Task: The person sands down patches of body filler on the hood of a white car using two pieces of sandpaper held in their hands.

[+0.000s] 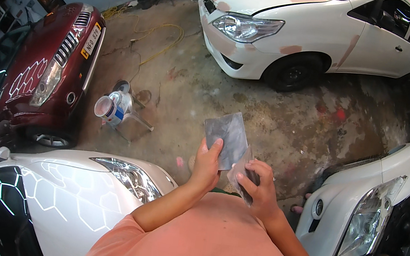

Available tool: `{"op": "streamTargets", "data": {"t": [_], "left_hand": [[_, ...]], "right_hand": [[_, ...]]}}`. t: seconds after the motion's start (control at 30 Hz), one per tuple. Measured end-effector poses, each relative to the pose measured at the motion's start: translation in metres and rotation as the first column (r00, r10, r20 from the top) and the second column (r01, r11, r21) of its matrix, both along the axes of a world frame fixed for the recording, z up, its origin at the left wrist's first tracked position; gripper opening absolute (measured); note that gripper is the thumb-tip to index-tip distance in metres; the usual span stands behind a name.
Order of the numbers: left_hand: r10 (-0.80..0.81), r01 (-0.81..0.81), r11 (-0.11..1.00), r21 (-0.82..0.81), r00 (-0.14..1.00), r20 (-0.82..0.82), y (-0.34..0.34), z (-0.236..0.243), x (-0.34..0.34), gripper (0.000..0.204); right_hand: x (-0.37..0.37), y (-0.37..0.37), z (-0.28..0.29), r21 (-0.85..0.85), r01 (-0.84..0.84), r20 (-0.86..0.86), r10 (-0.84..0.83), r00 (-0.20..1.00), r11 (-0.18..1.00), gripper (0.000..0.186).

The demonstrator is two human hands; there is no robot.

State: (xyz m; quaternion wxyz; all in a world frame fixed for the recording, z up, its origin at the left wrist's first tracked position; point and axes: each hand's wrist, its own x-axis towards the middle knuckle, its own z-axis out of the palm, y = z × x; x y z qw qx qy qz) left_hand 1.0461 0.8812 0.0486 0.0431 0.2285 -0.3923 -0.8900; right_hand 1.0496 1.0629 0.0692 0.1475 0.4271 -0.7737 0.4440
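Note:
My left hand (207, 163) grips a flat, square grey sheet (227, 131), thumb on its face, held up in front of my torso. Just right of it, my right hand (260, 187) is closed on a second thin grey piece (242, 163), tilted on edge with its upper part beside the square sheet's lower right corner. Whether the two pieces touch, I cannot tell. Both forearms reach up from the lower edge over my salmon shirt.
A stool (136, 120) with cans (110, 109) stands ahead-left, near a yellow hose (174, 32). A maroon car (51, 82) is at left, a white car with pinkish patches (315, 38) ahead. Other white cars flank me at lower left (61, 186) and right (336, 213).

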Motion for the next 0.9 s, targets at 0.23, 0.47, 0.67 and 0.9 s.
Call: {"op": "streamTargets", "data": {"t": [0.23,0.47,0.67,0.9], "left_hand": [[0.033,-0.034,0.999,0.03,0.998,0.056,-0.014,0.022,0.012,0.032],[-0.164,0.058,0.869,-0.49,0.971,-0.174,-0.065,0.04,0.009,0.033],[-0.362,0.252,0.807,-0.534,0.925,-0.111,-0.059,0.073,0.012,0.037],[-0.41,0.329,0.808,-0.489,0.91,-0.065,-0.056,0.078,0.015,0.039]], "right_hand": [[-0.017,0.011,-0.044,0.131,0.149,0.049,-0.156,0.987,0.98,0.06],[-0.043,0.051,-0.03,0.042,0.09,0.706,-0.093,0.702,0.995,0.041],[-0.079,0.048,0.035,0.035,0.051,0.734,-0.06,0.677,0.998,0.03],[-0.087,0.03,0.04,0.115,-0.031,0.703,-0.059,0.708,0.993,0.034]]}}
